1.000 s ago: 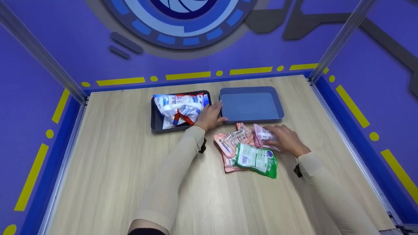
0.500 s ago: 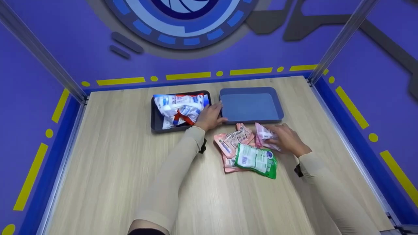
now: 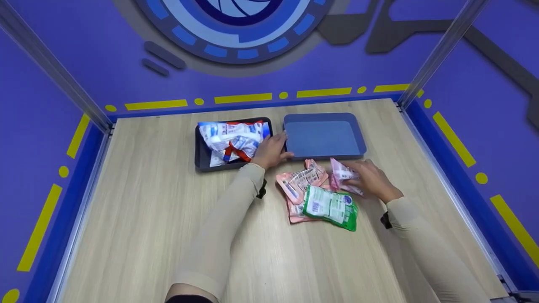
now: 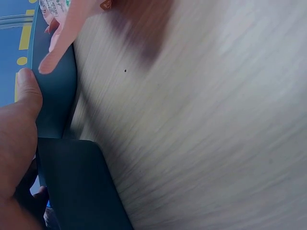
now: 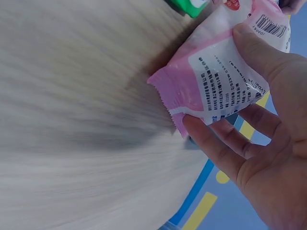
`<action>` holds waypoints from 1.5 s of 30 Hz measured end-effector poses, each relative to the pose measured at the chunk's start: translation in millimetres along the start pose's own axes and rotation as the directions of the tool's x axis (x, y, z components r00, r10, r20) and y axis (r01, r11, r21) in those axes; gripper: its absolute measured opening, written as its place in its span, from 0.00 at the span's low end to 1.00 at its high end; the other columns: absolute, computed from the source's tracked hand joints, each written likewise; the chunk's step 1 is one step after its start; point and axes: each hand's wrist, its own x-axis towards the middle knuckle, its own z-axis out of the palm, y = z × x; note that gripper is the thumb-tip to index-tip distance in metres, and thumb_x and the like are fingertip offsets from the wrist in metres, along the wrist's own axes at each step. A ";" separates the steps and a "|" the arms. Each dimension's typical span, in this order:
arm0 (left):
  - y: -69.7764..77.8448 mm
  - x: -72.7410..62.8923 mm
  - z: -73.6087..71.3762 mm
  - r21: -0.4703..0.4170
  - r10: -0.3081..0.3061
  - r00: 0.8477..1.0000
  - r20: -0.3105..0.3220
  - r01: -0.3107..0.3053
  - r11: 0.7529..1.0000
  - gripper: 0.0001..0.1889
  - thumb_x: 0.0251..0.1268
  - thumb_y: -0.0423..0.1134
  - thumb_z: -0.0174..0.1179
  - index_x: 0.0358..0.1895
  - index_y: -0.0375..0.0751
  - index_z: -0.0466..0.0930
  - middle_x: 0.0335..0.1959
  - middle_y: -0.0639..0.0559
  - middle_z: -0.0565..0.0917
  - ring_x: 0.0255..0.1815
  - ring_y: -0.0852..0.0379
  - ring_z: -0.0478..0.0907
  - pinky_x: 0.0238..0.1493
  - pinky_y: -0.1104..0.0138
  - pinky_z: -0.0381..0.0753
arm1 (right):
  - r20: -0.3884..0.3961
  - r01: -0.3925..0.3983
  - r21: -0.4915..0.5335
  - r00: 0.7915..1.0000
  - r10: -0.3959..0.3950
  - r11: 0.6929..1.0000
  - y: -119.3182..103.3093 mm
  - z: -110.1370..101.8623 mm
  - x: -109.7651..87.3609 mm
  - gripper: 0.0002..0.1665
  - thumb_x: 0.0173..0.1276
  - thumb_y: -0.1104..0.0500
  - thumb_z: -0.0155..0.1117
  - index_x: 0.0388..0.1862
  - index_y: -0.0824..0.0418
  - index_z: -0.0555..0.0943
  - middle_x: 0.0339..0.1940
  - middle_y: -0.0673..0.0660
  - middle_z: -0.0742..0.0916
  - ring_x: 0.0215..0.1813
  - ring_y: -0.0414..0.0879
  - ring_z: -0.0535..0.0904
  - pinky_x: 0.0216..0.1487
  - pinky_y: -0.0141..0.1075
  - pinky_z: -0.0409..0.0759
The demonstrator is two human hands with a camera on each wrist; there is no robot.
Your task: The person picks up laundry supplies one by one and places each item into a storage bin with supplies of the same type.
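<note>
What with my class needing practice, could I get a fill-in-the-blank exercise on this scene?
The pink-and-white packet is gripped by the hand on the person's ____ side.
Seen by the person, the dark tray stands ____ of the blue tray.
The number of packets inside the blue tray is ____.
The loose packet nearest the person is white and ____.
Missing words: right; left; zero; green.

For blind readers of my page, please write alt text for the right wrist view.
A right hand holds a pink-and-white packet printed with a barcode. Behind it are a pale wood-grain tabletop and, at the top, part of a green packet.
</note>
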 end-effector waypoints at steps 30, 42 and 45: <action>0.7 -0.8 -0.6 0.033 0.019 1.000 0.009 -0.019 0.999 0.41 0.74 0.62 0.55 0.79 0.38 0.61 0.82 0.45 0.57 0.80 0.47 0.60 0.82 0.49 0.51 | -0.029 0.010 -0.007 1.000 -0.010 1.000 -9.4 -29.2 -0.2 0.35 0.66 0.55 0.76 0.71 0.57 0.78 0.64 0.63 0.84 0.62 0.62 0.75 0.60 0.63 0.78; 0.2 -2.4 1.3 0.000 0.035 0.999 -0.015 -0.035 0.999 0.39 0.75 0.58 0.57 0.77 0.35 0.63 0.83 0.44 0.55 0.81 0.46 0.58 0.81 0.48 0.51 | -0.115 0.096 -0.030 0.988 -0.099 0.995 -9.6 -46.0 4.7 0.33 0.64 0.56 0.78 0.67 0.59 0.80 0.57 0.63 0.87 0.53 0.61 0.77 0.51 0.60 0.81; 0.7 -0.8 0.8 -0.002 0.028 1.000 -0.004 -0.028 1.000 0.38 0.75 0.58 0.57 0.78 0.35 0.63 0.83 0.44 0.55 0.81 0.46 0.58 0.82 0.48 0.50 | -0.117 0.099 -0.035 0.988 -0.102 0.994 -9.7 -50.8 7.2 0.33 0.64 0.56 0.78 0.67 0.59 0.80 0.56 0.63 0.88 0.52 0.60 0.76 0.50 0.59 0.81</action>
